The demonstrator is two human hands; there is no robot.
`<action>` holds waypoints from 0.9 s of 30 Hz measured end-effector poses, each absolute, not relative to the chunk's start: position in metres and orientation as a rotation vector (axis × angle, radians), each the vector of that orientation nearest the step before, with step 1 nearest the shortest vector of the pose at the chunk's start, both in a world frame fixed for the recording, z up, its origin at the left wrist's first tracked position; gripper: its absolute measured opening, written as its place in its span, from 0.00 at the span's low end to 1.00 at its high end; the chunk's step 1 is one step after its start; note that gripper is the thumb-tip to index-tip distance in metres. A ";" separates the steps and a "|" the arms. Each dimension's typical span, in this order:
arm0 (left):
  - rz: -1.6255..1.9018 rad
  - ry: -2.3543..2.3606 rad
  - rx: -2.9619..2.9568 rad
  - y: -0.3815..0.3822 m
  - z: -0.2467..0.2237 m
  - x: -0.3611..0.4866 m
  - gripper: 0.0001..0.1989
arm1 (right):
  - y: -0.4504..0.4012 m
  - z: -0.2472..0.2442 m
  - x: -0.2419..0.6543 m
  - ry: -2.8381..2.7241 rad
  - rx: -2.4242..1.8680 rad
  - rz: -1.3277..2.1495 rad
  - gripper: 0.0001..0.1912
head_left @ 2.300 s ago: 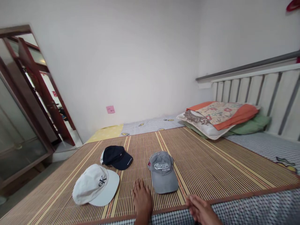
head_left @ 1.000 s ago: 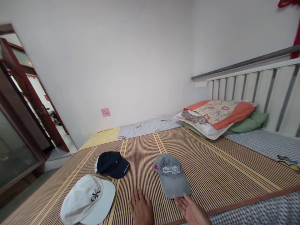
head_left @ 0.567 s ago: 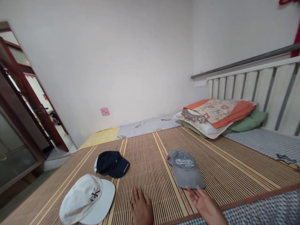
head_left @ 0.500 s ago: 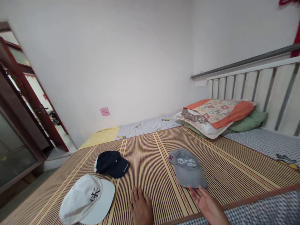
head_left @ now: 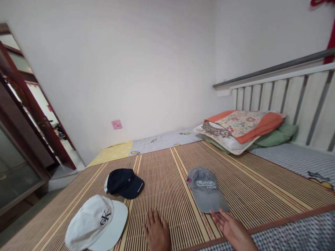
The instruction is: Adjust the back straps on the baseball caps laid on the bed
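A grey cap with white lettering lies on the striped mat, its brim toward me. My right hand touches the front edge of that brim, thumb and fingertips at it, palm partly turned up. Flat on the mat, to the left of the grey cap, rests my left hand, fingers stretched out and holding nothing. Left of it is a white cap with a black "CK" mark, brim pointing right. Just behind the white cap sits a dark navy cap.
Pillows with an orange and floral cover are stacked at the back right, by a white slatted headboard. A pink note is on the white wall. At the left is an open doorway with a dark red door.
The grey cap has shifted slightly left and toward me, its brim edge now at the fingertips of my right hand. My left hand has stayed in place.
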State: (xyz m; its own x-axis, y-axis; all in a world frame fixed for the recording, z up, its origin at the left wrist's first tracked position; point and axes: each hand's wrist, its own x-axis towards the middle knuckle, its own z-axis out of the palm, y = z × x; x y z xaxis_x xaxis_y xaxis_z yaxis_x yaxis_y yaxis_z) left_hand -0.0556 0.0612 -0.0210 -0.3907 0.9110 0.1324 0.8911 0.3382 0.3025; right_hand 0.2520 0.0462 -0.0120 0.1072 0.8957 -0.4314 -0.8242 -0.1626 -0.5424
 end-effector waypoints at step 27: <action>0.229 2.756 1.644 0.067 -0.021 -0.047 0.28 | 0.177 -0.015 0.274 -0.152 -0.837 1.367 0.15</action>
State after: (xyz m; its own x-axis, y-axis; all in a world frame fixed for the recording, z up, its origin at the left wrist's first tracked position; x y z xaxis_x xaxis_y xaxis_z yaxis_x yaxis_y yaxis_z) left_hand -0.0466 0.0670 -0.0209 -0.4758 0.8688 0.1371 0.8795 0.4686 0.0831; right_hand 0.2739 0.1773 -0.0152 0.2412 0.8994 -0.3644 -0.7972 -0.0305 -0.6029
